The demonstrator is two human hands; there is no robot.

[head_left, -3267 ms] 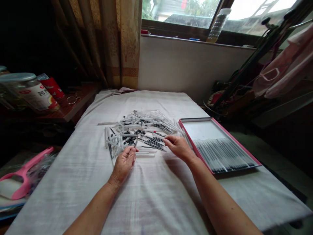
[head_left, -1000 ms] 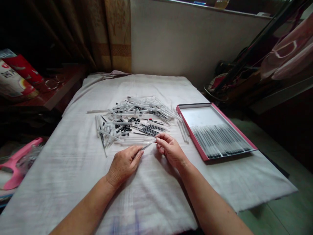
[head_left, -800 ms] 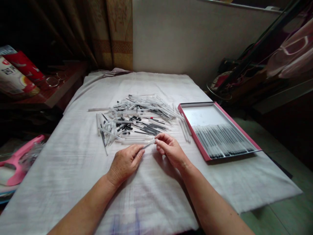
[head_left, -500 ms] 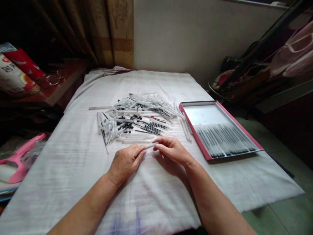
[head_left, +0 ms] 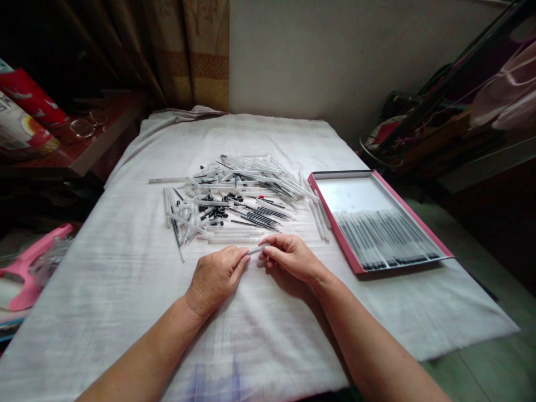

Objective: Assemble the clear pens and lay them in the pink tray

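Observation:
Between my hands is a slim translucent pen barrel [head_left: 254,250], held low over the cloth near its middle. My left hand [head_left: 218,274] is closed around one end, thumb pressed on the fingers. The thumb and fingertips of my right hand [head_left: 291,255] pinch its other end. Just beyond them lies a loose pile of clear pen barrels [head_left: 251,184], with dark ink refills [head_left: 262,215] and small black pen caps [head_left: 218,212] among them. On the right, a pink-edged box [head_left: 347,237] holds a row of pens [head_left: 385,240] with black tips towards me.
A wrinkled white cloth [head_left: 125,279] covers the table. Pink scissors-like handles [head_left: 31,268] and a plastic bag are at the left edge. Eyeglasses [head_left: 82,128] and packages sit on a wooden cabinet [head_left: 98,148] at the back left.
My right-hand fingers have shifted slightly left along the pen barrel, towards my left hand. Both hands still hold it. The camera view has tilted a little.

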